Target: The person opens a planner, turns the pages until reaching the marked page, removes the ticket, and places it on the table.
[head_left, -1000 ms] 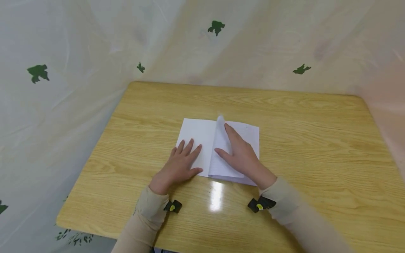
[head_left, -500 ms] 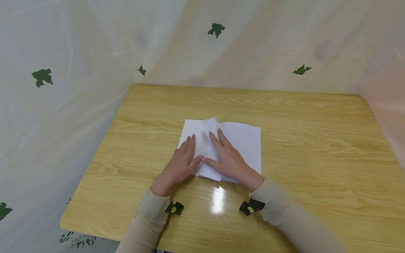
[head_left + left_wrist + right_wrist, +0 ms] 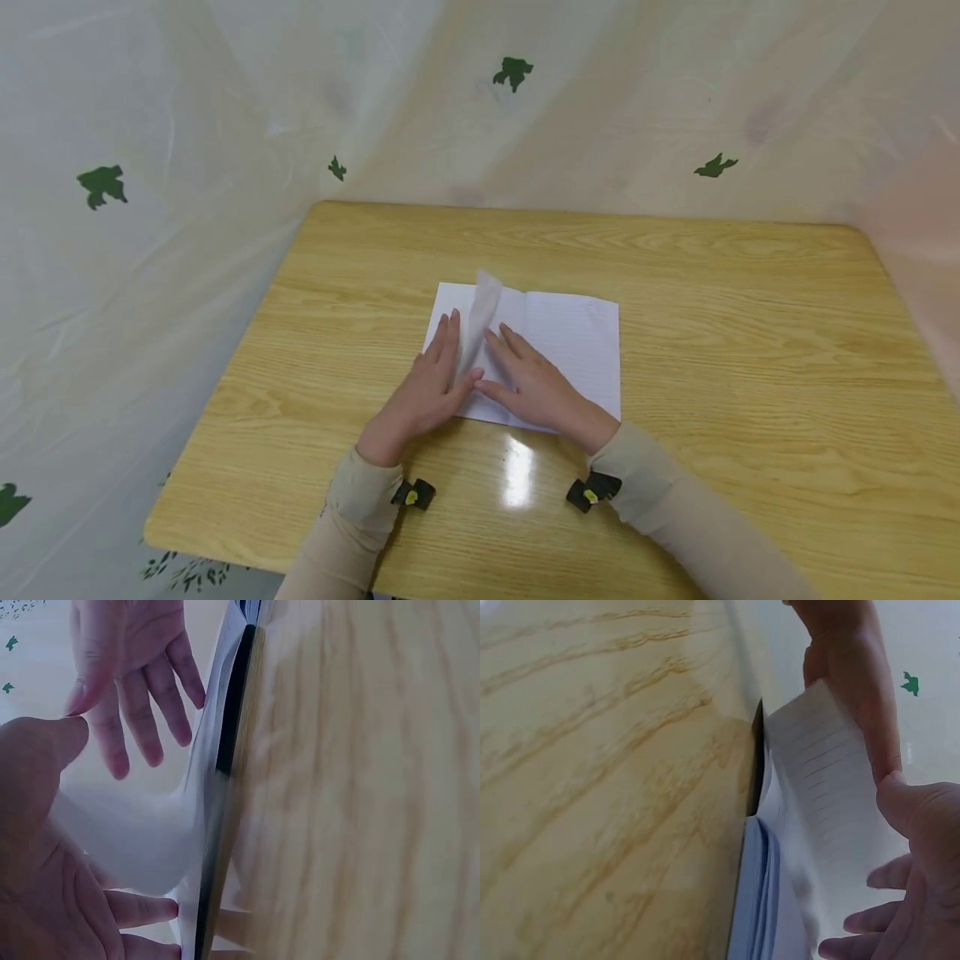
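An open notebook [image 3: 581, 350] with ruled white pages lies on the wooden table [image 3: 712, 333]. One thin page [image 3: 486, 302] stands up, bent, over the left half. My left hand [image 3: 420, 392] is on the left side of this page with fingers extended, its fingertips at the left half. From the other side my right hand [image 3: 543, 392] reaches in with fingers spread over the paper. The thumbs meet at the tips near the lower part of the page. In the right wrist view, the raised page [image 3: 821, 765] shows its ruled lines between the left hand [image 3: 855, 682] and right hand [image 3: 937, 855].
A pale curtain [image 3: 600, 125] with green bird shapes hangs behind and to the left of the table. Black straps with a yellow mark [image 3: 592, 493] sit at both sleeve cuffs. Light glares on the tabletop just before the notebook.
My right hand has moved left from the right half, and a page has been carried over toward the left. The left hand's fingers have drawn together; the thumbs have come together.
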### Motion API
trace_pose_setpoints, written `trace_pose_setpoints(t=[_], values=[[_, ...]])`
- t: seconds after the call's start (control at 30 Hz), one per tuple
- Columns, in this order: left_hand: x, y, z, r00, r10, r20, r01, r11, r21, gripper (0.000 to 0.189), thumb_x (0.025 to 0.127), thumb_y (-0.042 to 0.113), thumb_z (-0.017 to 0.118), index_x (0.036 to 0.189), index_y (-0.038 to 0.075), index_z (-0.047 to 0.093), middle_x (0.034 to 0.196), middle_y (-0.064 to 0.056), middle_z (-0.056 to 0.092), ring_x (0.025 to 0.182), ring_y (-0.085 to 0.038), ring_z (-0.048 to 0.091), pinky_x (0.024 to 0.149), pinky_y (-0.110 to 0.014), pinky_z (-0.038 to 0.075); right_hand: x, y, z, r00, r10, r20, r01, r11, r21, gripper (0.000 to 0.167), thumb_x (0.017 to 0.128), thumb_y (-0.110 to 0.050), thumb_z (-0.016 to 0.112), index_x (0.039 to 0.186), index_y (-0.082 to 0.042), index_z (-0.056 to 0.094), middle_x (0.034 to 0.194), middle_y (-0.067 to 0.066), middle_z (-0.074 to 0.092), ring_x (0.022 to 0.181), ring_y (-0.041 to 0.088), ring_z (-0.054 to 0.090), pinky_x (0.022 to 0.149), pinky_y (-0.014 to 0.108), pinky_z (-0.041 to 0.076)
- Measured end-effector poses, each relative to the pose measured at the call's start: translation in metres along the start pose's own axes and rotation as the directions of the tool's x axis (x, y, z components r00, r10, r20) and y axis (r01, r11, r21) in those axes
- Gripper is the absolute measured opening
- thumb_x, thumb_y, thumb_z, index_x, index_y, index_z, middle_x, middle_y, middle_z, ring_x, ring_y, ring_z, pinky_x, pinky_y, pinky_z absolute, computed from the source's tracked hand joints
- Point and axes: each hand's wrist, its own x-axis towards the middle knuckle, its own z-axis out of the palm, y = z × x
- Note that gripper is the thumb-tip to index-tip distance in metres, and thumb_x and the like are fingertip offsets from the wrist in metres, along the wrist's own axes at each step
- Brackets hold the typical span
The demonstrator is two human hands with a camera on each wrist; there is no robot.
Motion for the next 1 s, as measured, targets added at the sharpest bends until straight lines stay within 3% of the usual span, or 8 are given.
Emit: trace_pose_setpoints(t=[0.23, 0.4, 0.57, 0.63, 0.7, 0.77, 0.87, 1.0], values=[[0.003, -0.003, 0.001, 0.993, 0.058, -0.106, -0.051, 0.997, 0.060, 0.105, 0.092, 0.028, 0.068, 0.154, 0.009, -0.015, 0.158, -0.029, -0.007, 0.143, -0.044, 0.018, 0.111, -0.052, 0.027, -0.001, 0.009, 0.006, 0.991, -0.078, 0.107, 0.100, 0.970, -0.220, 0.061, 0.099, -0.041, 0.053, 0.149, -0.008, 0.040, 0.155, 0.023, 0.027, 0.143, 0.044, 0.019, 0.113, 0.054, 0.021], [0.002, 0.000, -0.001, 0.992, 0.041, -0.116, -0.021, 0.986, 0.168, 0.110, 0.079, 0.024, 0.083, 0.158, 0.016, 0.007, 0.157, -0.029, -0.016, 0.142, -0.053, 0.005, 0.103, -0.062, 0.034, -0.003, 0.014, 0.008, 0.982, -0.123, 0.141, 0.162, 0.938, -0.308, 0.058, 0.096, -0.036, 0.060, 0.146, -0.010, 0.045, 0.156, 0.021, 0.028, 0.143, 0.045, 0.017, 0.114, 0.054, 0.019], [0.004, 0.000, -0.001, 0.997, 0.017, -0.075, 0.014, 0.920, 0.393, 0.083, 0.079, 0.039, 0.080, 0.150, 0.026, 0.040, 0.158, -0.023, -0.020, 0.141, -0.051, -0.017, 0.104, -0.075, 0.012, -0.005, 0.015, 0.007, 0.978, -0.139, 0.158, 0.182, 0.937, -0.298, 0.058, 0.096, -0.035, 0.061, 0.146, -0.011, 0.046, 0.156, 0.018, 0.028, 0.144, 0.044, 0.015, 0.115, 0.053, 0.016], [0.005, 0.002, -0.002, 0.999, 0.002, -0.046, 0.019, 0.885, 0.465, 0.075, 0.080, 0.046, 0.077, 0.146, 0.028, 0.047, 0.160, -0.020, -0.018, 0.141, -0.050, -0.019, 0.105, -0.075, 0.004, -0.005, 0.016, 0.006, 0.976, -0.144, 0.164, 0.188, 0.937, -0.296, 0.058, 0.096, -0.035, 0.061, 0.147, -0.011, 0.045, 0.156, 0.018, 0.027, 0.144, 0.043, 0.014, 0.116, 0.052, 0.015], [0.005, 0.003, -0.003, 1.000, -0.009, 0.005, 0.005, 0.871, 0.492, 0.069, 0.083, 0.049, 0.073, 0.145, 0.029, 0.049, 0.161, -0.019, -0.013, 0.142, -0.048, -0.017, 0.106, -0.073, 0.001, -0.005, 0.018, 0.006, 0.973, -0.149, 0.174, 0.196, 0.936, -0.293, 0.057, 0.097, -0.034, 0.060, 0.147, -0.011, 0.044, 0.157, 0.018, 0.026, 0.145, 0.043, 0.014, 0.116, 0.052, 0.015], [0.005, 0.004, -0.003, 0.997, -0.017, 0.075, -0.020, 0.882, 0.471, 0.066, 0.088, 0.048, 0.068, 0.147, 0.026, 0.047, 0.161, -0.019, -0.005, 0.144, -0.046, -0.011, 0.108, -0.071, 0.003, -0.006, 0.019, 0.005, 0.971, -0.159, 0.180, 0.205, 0.939, -0.277, 0.055, 0.098, -0.033, 0.058, 0.147, -0.011, 0.045, 0.157, 0.018, 0.027, 0.145, 0.043, 0.014, 0.116, 0.052, 0.014], [0.004, 0.002, -0.002, 0.984, -0.024, 0.176, -0.042, 0.933, 0.359, 0.066, 0.094, 0.042, 0.062, 0.151, 0.020, 0.038, 0.160, -0.021, 0.004, 0.146, -0.042, -0.001, 0.111, -0.065, 0.008, -0.006, 0.023, 0.003, 0.970, -0.168, 0.173, 0.207, 0.949, -0.239, 0.050, 0.100, -0.030, 0.055, 0.146, -0.012, 0.046, 0.156, 0.016, 0.029, 0.145, 0.040, 0.016, 0.116, 0.050, 0.015], [0.004, -0.001, 0.000, 0.975, -0.018, 0.220, -0.036, 0.970, 0.241, 0.069, 0.096, 0.036, 0.062, 0.154, 0.016, 0.031, 0.159, -0.024, 0.006, 0.146, -0.041, 0.005, 0.113, -0.061, 0.012, -0.007, 0.030, -0.001, 0.979, -0.174, 0.103, 0.188, 0.970, -0.151, 0.047, 0.099, -0.025, 0.058, 0.143, -0.011, 0.050, 0.154, 0.015, 0.034, 0.144, 0.037, 0.023, 0.115, 0.049, 0.021]])
